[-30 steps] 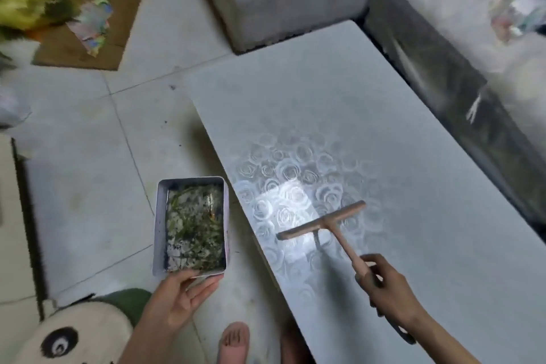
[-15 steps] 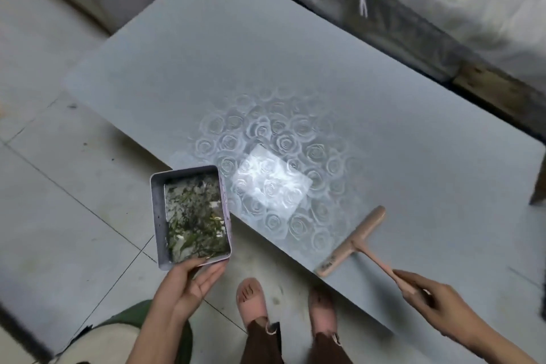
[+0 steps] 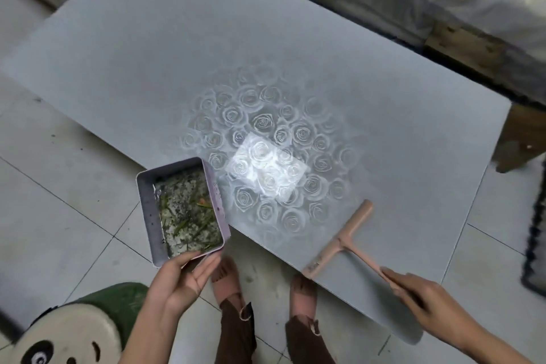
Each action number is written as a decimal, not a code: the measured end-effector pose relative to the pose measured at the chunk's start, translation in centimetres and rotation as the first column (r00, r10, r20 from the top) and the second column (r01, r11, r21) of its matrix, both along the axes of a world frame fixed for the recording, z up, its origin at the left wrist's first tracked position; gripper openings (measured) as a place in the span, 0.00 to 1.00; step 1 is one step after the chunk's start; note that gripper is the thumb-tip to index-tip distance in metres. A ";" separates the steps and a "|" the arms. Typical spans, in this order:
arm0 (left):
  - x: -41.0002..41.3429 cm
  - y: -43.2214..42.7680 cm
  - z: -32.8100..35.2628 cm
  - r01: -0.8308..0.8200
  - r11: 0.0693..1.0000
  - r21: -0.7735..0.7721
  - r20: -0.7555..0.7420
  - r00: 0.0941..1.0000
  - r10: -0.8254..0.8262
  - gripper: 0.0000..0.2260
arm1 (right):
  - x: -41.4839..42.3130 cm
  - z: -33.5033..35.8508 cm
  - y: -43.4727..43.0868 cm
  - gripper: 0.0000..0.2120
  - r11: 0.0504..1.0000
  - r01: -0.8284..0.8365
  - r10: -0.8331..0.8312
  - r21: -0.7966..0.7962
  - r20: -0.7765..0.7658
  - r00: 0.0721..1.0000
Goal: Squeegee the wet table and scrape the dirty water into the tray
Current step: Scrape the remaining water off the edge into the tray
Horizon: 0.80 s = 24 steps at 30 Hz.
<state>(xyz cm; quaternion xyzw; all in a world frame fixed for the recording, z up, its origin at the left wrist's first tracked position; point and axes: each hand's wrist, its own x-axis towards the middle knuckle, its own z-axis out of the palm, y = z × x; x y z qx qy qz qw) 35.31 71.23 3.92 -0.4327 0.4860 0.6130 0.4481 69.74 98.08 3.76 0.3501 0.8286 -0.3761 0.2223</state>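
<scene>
1. Since 1 s ago, the squeegee [image 3: 342, 238] has been brought off the bright patch [image 3: 267, 170] to the near edge of the desk [image 3: 141, 50], right of the rose print [image 3: 263, 122]. The tray [image 3: 146, 210] has been brought from out over the floor [image 3: 53, 201] up to that edge. Vs 0.5 s ago little is changed, except that the tray's far corner now overlaps the desk edge.
2. Writing: small marks are seen on the tray's lilac outer side and a dark mark near the squeegee head's near end. Neither can be read.
3. Hard to tell:
   - Any water film on the desk cannot be made out, and only glare is seen on the print.
   - Whether the blade is pressed to the top cannot be told.
   - Furniture along the top and right is blurred, and a dark mat [image 3: 535, 239] is cut off at the right edge.
4. Left grip [image 3: 180, 281]: the tray is held by its near short end, thumb on the rim, fingers underneath. The tray is filled w/ murky water, green scraps and grit [image 3: 189, 217].
5. Right grip [image 3: 425, 300]: fingers are closed round the end of the squeegee handle. The handle end is hidden inside the grip, and the forearm is cut off at the bottom right.
6. Two sandalled feet [image 3: 226, 278] are seen on the floor between tray and squeegee, one partly under the desk edge.
7. A panda-face stool [image 3: 68, 334] is cut off at the bottom left.
</scene>
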 end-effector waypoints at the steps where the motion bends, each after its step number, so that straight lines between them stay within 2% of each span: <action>1: 0.9 0.2 -0.2 -0.015 1.000 0.002 -0.001 1.000 0.015 0.07 | -0.8 -0.9 -0.2 0.20 1.000 -0.003 0.003 -0.004 -0.050 0.999; 5: 3.1 0.9 -0.8 -0.036 0.999 0.003 -0.010 0.999 0.036 0.07 | -2.7 -2.8 -1.6 0.20 0.999 0.041 -0.043 -0.012 -0.147 0.988; 9: 4.5 1.8 -1.1 -0.036 0.999 -0.008 -0.032 0.999 0.036 0.08 | -0.7 -2.1 1.0 0.20 0.998 -0.058 0.056 -0.007 -0.189 0.980; 15: 5.6 1.7 -1.5 -0.014 1.000 -0.004 -0.033 0.999 0.013 0.09 | 4.0 -1.6 5.1 0.21 0.994 -0.089 0.094 0.062 -0.081 0.992; 17: 5.8 1.3 -1.7 -0.008 1.000 -0.014 -0.034 0.999 0.007 0.09 | 2.1 -2.5 4.4 0.21 0.991 -0.121 0.126 0.052 -0.112 0.986; 20: 5.9 1.2 -1.9 -0.013 1.000 -0.028 -0.029 1.000 0.012 0.08 | -5.4 -4.5 2.5 0.21 0.976 -0.206 0.216 0.069 -0.214 0.953; 24: 5.5 1.3 -2.1 -0.043 0.999 -0.031 -0.040 0.998 0.042 0.07 | -13.4 -5.7 2.0 0.21 0.970 -0.232 0.243 0.076 -0.217 0.945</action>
